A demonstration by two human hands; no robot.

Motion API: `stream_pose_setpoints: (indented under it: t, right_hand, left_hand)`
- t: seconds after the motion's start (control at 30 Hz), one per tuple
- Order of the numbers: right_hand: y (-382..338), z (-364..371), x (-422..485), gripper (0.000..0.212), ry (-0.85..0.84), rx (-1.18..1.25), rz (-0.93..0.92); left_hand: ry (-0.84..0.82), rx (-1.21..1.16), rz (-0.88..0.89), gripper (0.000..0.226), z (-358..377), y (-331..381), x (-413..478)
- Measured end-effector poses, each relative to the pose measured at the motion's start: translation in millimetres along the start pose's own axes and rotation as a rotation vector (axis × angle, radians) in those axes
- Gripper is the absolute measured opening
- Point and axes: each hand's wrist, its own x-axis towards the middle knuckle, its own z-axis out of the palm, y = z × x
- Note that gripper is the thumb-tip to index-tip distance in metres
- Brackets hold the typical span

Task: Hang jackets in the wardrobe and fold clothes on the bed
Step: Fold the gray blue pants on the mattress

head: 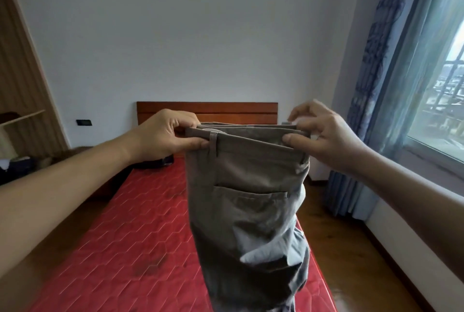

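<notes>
A pair of grey-brown trousers point(246, 206) hangs in the air over the bed, waistband up, a back pocket facing me. My left hand point(165, 135) pinches the left end of the waistband beside a belt loop. My right hand point(324, 133) pinches the right end. The legs drop out of view at the bottom edge. Below lies the bed's red quilted mattress point(130, 236), with a wooden headboard point(206, 110) at the far end. A dark garment point(153, 162) lies on the mattress near the headboard, partly hidden by my left wrist.
A wooden wardrobe point(20, 80) with an open shelf stands at the left. More dark clothes point(15, 166) are piled at the left edge. A window point(442, 85) with blue curtains point(371, 90) fills the right wall. Wooden floor point(334, 223) runs along the bed's right side.
</notes>
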Motion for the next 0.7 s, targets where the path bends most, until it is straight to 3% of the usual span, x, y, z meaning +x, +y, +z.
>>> stream_pose_setpoints:
  t: [0.13, 0.23, 0.3, 0.37, 0.43, 0.53, 0.6, 0.7]
  right_hand:
    - [3, 0, 2, 0.041, -0.083, 0.131, 0.114]
    - [0, 3, 2, 0.031, -0.102, 0.176, 0.146]
    - [-2, 5, 2, 0.012, -0.098, 0.27, 0.153]
    - [-3, 8, 2, 0.022, -0.101, 0.382, 0.155]
    - [-4, 14, 2, 0.027, -0.093, 0.347, 0.111]
    - [-3, 20, -2, 0.009, -0.094, 0.323, 0.079]
    - [-3, 21, -7, 0.031, -0.158, 0.229, 0.062]
    - [-1, 28, -13, 0.031, -0.141, 0.036, -0.007]
  left_hand:
    - [0.029, -0.007, 0.006, 0.031, 1, -2, -1]
    - [0.065, -0.014, -0.005, 0.045, 1, -1, -1]
    - [0.086, -0.021, -0.016, 0.041, 2, 2, -1]
    - [0.112, -0.043, -0.032, 0.03, 3, 5, -1]
    - [0.139, -0.075, -0.061, 0.028, 4, 7, 0]
    - [0.183, -0.123, -0.102, 0.024, 1, 10, 0]
    - [0.187, -0.116, -0.121, 0.02, -1, 10, -2]
    - [0.16, -0.076, -0.143, 0.018, -5, 10, -8]
